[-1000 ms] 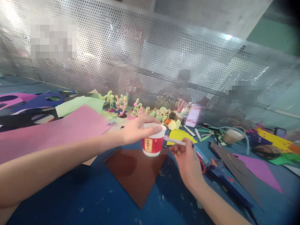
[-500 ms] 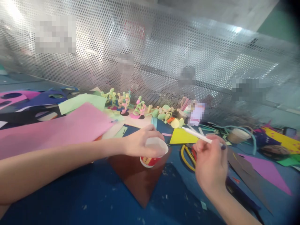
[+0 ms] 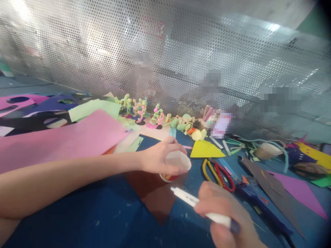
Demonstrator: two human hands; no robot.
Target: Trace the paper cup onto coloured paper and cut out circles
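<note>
My left hand (image 3: 161,157) is wrapped round a white paper cup with a red band (image 3: 176,164), tilted with its mouth towards me and resting on a brown paper sheet (image 3: 152,193) on the blue table (image 3: 77,220). My right hand (image 3: 227,217) is low at the front right, fingers closed on a white pen (image 3: 199,206) whose tip points left towards the cup, a short way below it.
Scissors with yellow and red handles (image 3: 218,172) lie right of the cup beside a yellow paper triangle (image 3: 204,150). A pink sheet (image 3: 59,141) covers the left. Small paper figures (image 3: 155,117) line a perforated metal screen (image 3: 165,62). Purple and grey scraps (image 3: 289,189) lie right.
My right hand has dropped towards me with the pen, which now points left at the cup instead of up and away. The cup has tilted further under my left hand.
</note>
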